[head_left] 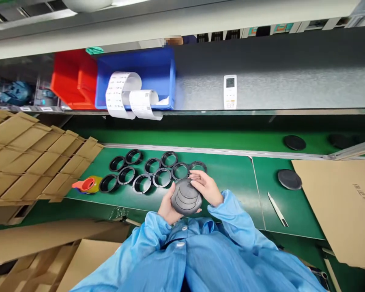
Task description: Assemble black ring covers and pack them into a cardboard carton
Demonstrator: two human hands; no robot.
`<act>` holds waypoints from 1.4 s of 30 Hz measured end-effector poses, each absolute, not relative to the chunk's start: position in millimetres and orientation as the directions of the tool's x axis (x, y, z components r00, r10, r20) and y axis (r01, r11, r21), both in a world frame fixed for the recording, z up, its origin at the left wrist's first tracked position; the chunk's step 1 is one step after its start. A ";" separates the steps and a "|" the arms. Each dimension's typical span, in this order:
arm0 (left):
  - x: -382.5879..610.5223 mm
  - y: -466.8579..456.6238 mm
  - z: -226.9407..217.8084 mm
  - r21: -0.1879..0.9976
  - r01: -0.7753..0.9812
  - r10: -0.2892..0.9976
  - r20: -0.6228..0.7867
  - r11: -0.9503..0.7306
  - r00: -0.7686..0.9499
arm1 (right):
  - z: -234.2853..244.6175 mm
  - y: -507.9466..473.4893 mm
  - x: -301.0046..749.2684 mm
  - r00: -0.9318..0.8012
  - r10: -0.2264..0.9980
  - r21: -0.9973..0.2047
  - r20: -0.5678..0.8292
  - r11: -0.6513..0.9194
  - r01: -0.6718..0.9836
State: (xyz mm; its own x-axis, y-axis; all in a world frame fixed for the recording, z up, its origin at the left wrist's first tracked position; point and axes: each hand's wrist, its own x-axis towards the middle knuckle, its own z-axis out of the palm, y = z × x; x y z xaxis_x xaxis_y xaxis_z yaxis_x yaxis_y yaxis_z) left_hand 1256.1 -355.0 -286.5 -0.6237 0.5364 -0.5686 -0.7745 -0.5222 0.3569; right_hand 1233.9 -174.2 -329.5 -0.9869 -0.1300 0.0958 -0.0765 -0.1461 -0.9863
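Note:
A round dark grey cover (187,197) with curved ridges across its face is held in front of my chest. My left hand (168,207) grips it from the left and below, the thumb along its side. The fingers of my right hand (209,189) rest bent on its upper right edge. Just beyond lie several black rings (162,178) in loose rows on the green table (231,178), some touching each other. The underside of the cover is hidden.
A tape dispenser (93,184) and stacked cardboard dividers (33,158) are at left. To the right lie a white knife-like tool (276,209), a black disc (289,179) and a cardboard sheet (346,202). The shelf holds a red bin (67,81), a blue bin (152,61) and a remote control (230,92).

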 end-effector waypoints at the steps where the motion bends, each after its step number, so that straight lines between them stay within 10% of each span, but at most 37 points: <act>1: 1256.8 -359.1 -282.1 0.370 -0.730 0.504 -0.543 -0.574 -0.671 | -323.5 -176.6 1236.7 -0.985 -0.087 -0.986 0.147 -0.089 -0.140; 10: 1257.2 -386.7 -258.8 0.409 -0.572 0.374 -0.470 -0.710 -0.800 | -312.6 -203.1 1247.1 -0.858 -0.250 -0.759 0.449 0.400 -0.514; 20: 1272.3 -394.4 -256.0 0.517 -0.539 0.381 -0.387 -0.665 -0.840 | -309.4 -219.3 1239.8 -0.842 -0.333 -0.821 0.424 0.253 -0.513; 31: 1280.6 -395.5 -252.5 0.442 -0.571 0.415 -0.403 -0.692 -0.816 | -304.8 -219.9 1255.9 -0.952 -0.270 -0.988 0.145 -0.085 -0.126; 42: 1290.4 -394.6 -258.7 0.401 -0.605 0.392 -0.497 -0.688 -0.774 | -316.9 -225.8 1271.7 -0.962 -0.229 -0.984 0.150 0.062 -0.168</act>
